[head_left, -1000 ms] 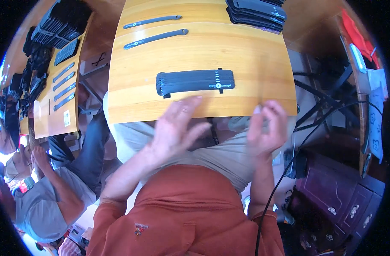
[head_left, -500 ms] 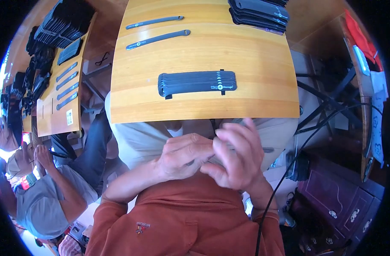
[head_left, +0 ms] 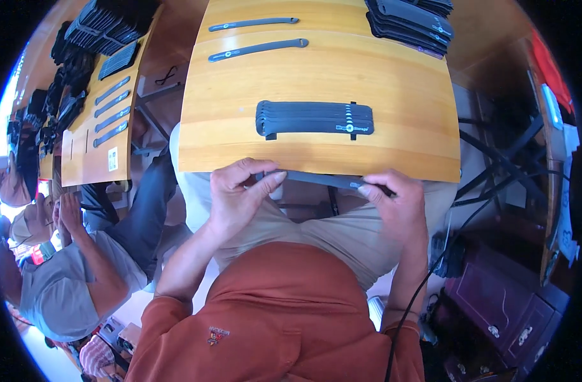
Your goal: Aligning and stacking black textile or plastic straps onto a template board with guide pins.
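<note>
A dark grey storage strap [head_left: 319,179] is stretched lengthwise at the table's front edge. My left hand [head_left: 238,194] pinches its left end between thumb and fingers. My right hand [head_left: 398,196] grips the right end, thumb on top. Just beyond, an overlapped row of similar straps [head_left: 303,118] lies on the wooden table [head_left: 240,86], with short black tabs sticking out from under it. Two single straps, a nearer one [head_left: 259,49] and a farther one [head_left: 254,24], lie apart toward the back left, each with a slotted end on the right.
Thick stacks of dark straps [head_left: 408,28] sit at the table's far right corner. Leftward, another table [head_left: 81,159] bears several straps and a tall dark pile [head_left: 109,25]; a person in grey [head_left: 74,280] sits beside it. A black cable [head_left: 443,254] runs past my right arm.
My hands have moved apart and forward to the table edge, and a strap now shows stretched between them. The whole view has shifted slightly, moving the table rightward in the picture.
</note>
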### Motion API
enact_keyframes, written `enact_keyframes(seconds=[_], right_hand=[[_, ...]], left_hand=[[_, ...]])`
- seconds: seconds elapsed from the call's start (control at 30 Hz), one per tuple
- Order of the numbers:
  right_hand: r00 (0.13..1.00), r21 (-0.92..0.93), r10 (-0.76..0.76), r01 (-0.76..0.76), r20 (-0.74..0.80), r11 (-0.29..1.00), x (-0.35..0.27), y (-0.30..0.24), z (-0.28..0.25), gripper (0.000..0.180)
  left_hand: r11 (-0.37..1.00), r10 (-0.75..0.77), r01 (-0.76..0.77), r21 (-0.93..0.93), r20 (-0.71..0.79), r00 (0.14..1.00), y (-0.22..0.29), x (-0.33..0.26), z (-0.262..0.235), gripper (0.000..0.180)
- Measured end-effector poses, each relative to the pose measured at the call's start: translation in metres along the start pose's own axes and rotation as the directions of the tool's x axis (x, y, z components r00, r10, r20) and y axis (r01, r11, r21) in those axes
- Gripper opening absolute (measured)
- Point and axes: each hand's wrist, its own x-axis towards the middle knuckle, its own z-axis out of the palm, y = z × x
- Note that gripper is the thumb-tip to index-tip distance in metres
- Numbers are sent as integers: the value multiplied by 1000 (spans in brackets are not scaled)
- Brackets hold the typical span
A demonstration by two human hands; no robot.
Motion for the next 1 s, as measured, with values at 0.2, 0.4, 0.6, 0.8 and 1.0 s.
enact_keyframes(seconds=[0.2, 0.4, 0.6, 0.8, 1.0], right_hand=[[985, 325, 159, -128, -68, 937, 12, 35, 9, 21], [956, 337, 213, -136, -202, 932, 27, 45, 15, 21], [959, 292, 189, -123, -209, 948, 47, 37, 18, 22], [957, 269, 208, -150, -201, 951, 57, 40, 18, 23], [925, 182, 206, -153, -320, 971, 60, 51, 29, 16]], left_hand=[[951, -234, 232, -203, 18, 972, -8, 18, -7, 19], [960, -251, 245, -135, -25, 968, -15, 35, -14, 19], [977, -211, 213, 10, -98, 973, -21, 52, -17, 16], [967, -248, 254, 33, -132, 960, -28, 58, -14, 18], [964, -253, 259, 59, -96, 963, -31, 59, -18, 20]])
